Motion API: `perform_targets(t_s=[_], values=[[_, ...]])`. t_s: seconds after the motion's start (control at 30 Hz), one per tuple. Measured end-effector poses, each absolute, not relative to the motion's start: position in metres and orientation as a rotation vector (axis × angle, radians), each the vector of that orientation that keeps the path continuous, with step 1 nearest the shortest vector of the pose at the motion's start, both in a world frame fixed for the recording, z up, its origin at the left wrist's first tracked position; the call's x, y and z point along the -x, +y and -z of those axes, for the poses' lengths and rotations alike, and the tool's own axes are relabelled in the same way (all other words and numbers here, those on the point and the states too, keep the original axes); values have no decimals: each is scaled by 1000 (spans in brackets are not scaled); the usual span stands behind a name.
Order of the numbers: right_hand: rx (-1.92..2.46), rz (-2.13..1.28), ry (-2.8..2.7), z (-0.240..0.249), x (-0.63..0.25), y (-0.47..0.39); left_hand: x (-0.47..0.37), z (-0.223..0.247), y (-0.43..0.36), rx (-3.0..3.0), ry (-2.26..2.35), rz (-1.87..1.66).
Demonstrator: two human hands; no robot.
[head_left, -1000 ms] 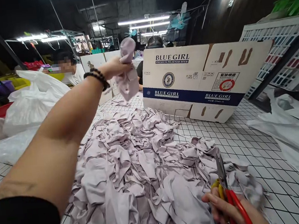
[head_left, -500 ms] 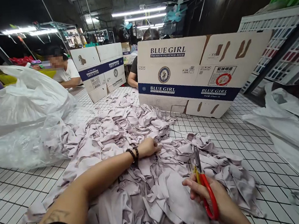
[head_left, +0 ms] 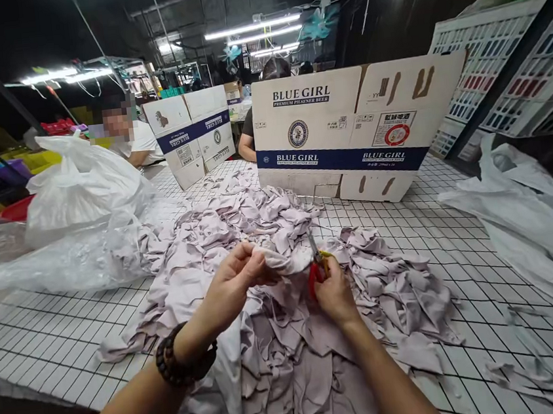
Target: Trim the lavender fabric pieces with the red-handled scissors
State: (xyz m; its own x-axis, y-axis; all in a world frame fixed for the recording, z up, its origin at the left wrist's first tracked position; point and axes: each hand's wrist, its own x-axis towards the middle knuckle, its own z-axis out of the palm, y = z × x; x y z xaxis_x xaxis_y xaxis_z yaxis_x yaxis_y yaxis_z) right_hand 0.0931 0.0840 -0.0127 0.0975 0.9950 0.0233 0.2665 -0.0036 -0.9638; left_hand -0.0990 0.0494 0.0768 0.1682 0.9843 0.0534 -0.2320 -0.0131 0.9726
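A large heap of pale pinkish-grey fabric pieces (head_left: 291, 344) covers the middle of the grid-patterned table (head_left: 62, 328). My left hand (head_left: 235, 284), with dark bead bracelets at the wrist, pinches the end of a light fabric piece (head_left: 285, 262) held above the heap. On the right, my right hand (head_left: 333, 290) is closed round scissors (head_left: 315, 255) with red and yellow handles. The blades point up and away from me, beside the right end of that fabric piece.
Two printed cardboard panels (head_left: 332, 128) (head_left: 194, 133) stand across the back. White plastic bags (head_left: 81, 188) lie at the left, and another plastic bag (head_left: 518, 208) at the right. Behind the panels, one person (head_left: 143, 138) sits at the left; another's arm (head_left: 246, 145) shows between them.
My left hand has come back towards me and lifted a fabric piece. My right hand has moved forward and left, bringing the scissors beside it. The view has shifted slightly.
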Motion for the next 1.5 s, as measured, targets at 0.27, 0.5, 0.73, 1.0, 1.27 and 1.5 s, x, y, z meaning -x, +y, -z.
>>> perform_targets(t_s=[0.27,0.5,0.73,1.0,1.27,1.5], values=[[1467,-1402,-1628,28,-139,-10,155,-7,-40,-1151,1605,-1228],[1603,-1234,-1349,32,-158,8,164,3,-59,-1131,1845,-1013],[1536,-1217,-1467,42,-127,65,169,-19,-33,-1312,1983,-964],[1493,-1391,-1414,24,-177,33,193,-45,1,-1438,2420,-1028],[1519,-1316,-1582,40,-150,9,59,9,-49,-970,1133,-534],[1424,-1526,-1425,20,-168,-6,13,42,-52,-301,906,-790]])
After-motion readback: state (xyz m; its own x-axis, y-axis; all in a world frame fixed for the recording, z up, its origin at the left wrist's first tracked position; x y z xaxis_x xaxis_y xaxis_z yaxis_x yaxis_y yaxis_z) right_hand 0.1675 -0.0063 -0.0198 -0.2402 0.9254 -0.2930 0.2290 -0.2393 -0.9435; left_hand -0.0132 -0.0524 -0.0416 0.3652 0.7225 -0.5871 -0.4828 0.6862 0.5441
